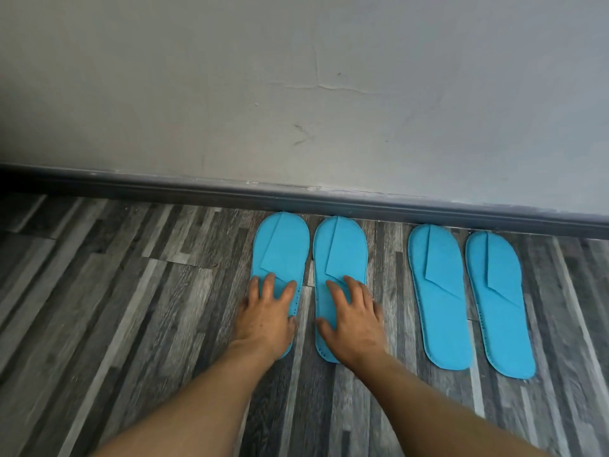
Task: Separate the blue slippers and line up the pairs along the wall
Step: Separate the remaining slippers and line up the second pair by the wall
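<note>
- Where the grey wood-look plank floor [131,308] meets the pale scuffed wall [296,94], a dark grey baseboard [164,188] runs across the view, dropping slightly toward the right.
- Four flat blue slippers lie on the floor with their toes at or just short of the baseboard, set as two pairs with a wider gap of bare floor between the pairs.
- Left hand [265,319] lies flat, fingers spread, on the heel half of the far-left slipper [281,245]; it presses down and grasps nothing.
- Right hand [354,319] lies the same way, palm down and fingers spread, on the second slipper [341,249], which sits just beside the first, a narrow strip of floor between them.
- To the right, the third slipper [440,298] and the fourth slipper [499,308] lie side by side, well clear of both hands.
- No lettering or brand mark can be read on any slipper; only the stitched edge and folded upper show.
</note>
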